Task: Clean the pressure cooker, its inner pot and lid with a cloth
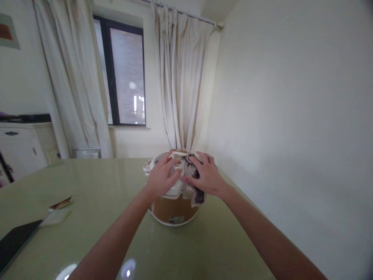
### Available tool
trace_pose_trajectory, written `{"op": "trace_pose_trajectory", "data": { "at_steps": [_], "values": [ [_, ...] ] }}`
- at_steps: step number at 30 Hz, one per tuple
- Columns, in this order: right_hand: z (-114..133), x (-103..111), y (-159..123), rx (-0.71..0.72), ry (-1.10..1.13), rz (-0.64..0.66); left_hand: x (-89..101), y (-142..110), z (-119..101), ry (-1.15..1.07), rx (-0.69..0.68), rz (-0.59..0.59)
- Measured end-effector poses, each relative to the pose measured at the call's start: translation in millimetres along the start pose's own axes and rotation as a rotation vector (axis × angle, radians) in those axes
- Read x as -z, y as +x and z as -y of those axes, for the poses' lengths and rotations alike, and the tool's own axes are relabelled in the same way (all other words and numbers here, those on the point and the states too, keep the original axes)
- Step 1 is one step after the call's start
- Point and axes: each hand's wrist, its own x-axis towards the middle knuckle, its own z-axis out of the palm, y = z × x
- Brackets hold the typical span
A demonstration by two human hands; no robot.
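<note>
A rice cooker (163,212) with a brown body and a white lid stands upright on the table in front of me. My left hand (163,175) lies over the left and middle part of the lid, its fingers spread and nothing seen in them. On the right side of the lid, my right hand (205,174) grips a grey-and-dark patterned cloth (190,190) between thumb and fingers. One end of the cloth hangs down over the cooker's side. Both hands cover much of the lid.
The cooker rests on a glossy green table (116,241). At the left lie a black flat object (19,241) with a pale end and a small brown-and-white piece (60,203). A white wall (291,116) borders the right side; curtains (186,77) hang behind.
</note>
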Motion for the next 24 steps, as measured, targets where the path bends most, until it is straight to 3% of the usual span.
{"op": "trace_pose_trajectory", "data": {
  "at_steps": [4,8,11,17,20,24],
  "values": [
    [-30,21,3,0.259,0.113,0.212,1.1,0,-2,0.004,0.007,0.004],
    [-55,25,38,0.311,0.300,0.254,1.5,0,-2,0.023,-0.012,0.009],
    [-61,11,67,0.211,0.359,0.192,1.4,0,-1,0.042,-0.025,0.024],
    [-48,-19,103,-0.203,0.116,0.077,2.5,0,-3,0.040,-0.008,0.023],
    [-37,-22,99,-0.293,0.072,0.027,3.0,0,-4,0.036,-0.003,0.018],
    [-15,-12,65,-0.293,-0.023,-0.025,1.3,1,-3,0.038,-0.014,0.002]
  ]
}}
